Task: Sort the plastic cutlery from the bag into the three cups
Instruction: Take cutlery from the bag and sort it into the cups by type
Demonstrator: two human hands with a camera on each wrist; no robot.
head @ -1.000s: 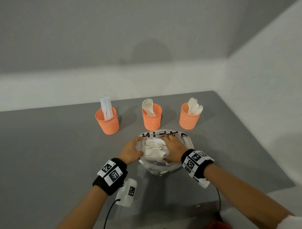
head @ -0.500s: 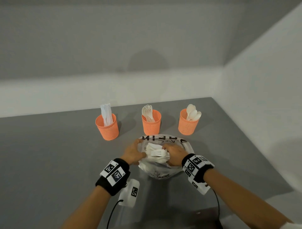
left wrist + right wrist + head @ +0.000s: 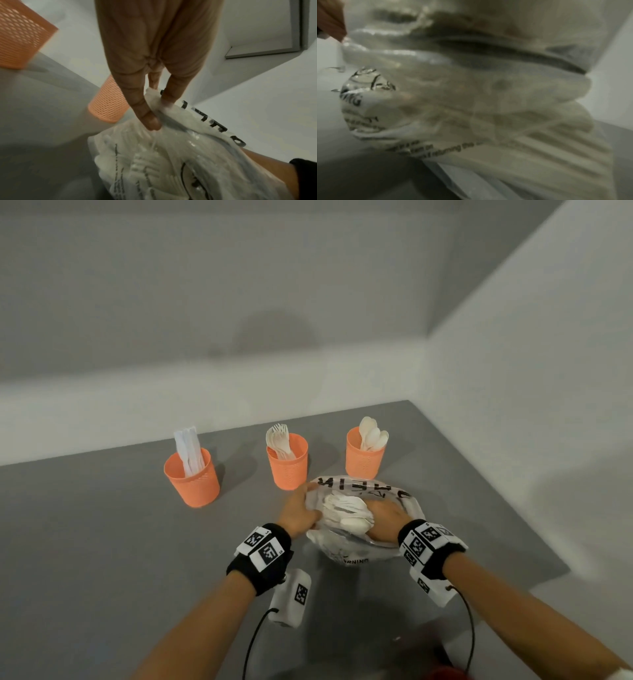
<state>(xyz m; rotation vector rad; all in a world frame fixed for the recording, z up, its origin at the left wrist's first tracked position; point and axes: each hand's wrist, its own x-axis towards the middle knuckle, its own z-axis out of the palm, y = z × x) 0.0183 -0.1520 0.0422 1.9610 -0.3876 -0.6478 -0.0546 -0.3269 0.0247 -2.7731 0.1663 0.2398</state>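
Observation:
A clear printed plastic bag point(image 3: 346, 556) lies on the grey table in front of three orange mesh cups. The left cup point(image 3: 193, 482) holds knives, the middle cup point(image 3: 287, 467) forks, the right cup point(image 3: 364, 458) spoons. My left hand point(image 3: 299, 510) pinches the bag's left rim; in the left wrist view the thumb and fingers point(image 3: 150, 119) squeeze the crumpled bag point(image 3: 171, 155). My right hand point(image 3: 385, 517) is inside the bag's mouth, fingers curled around a bunch of white cutlery point(image 3: 346, 510). The right wrist view shows only blurred bag plastic point(image 3: 488, 108).
The grey table point(image 3: 102, 542) ends at white walls behind the cups and to the right. Two of the orange cups point(image 3: 20, 33) point(image 3: 108, 104) stand close to my left hand. A red object point(image 3: 442, 674) sits at the near table edge.
Both hands stayed at the bag. The right hand dug further in and gathered the cutlery; a fork showed on top before, spoons now. The left hand slid up the rim.

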